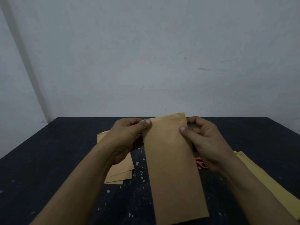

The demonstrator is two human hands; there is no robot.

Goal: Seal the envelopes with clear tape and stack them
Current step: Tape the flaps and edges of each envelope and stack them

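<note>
A long brown envelope (pixel 173 169) is held up lengthwise over the black table (pixel 48 159), its far end raised toward the wall. My left hand (pixel 128 137) pinches its far left corner, thumb on top. My right hand (pixel 204 140) pinches the far right edge, thumb on the paper and fingers curled behind. A stack of brown envelopes (pixel 120 172) lies on the table under my left forearm. No tape is visible.
Orange-handled scissors (pixel 201 164) lie on the table beside my right wrist, partly hidden. A pile of yellowish envelopes (pixel 266 181) lies along the right side under my right forearm. A grey wall stands behind the table's far edge.
</note>
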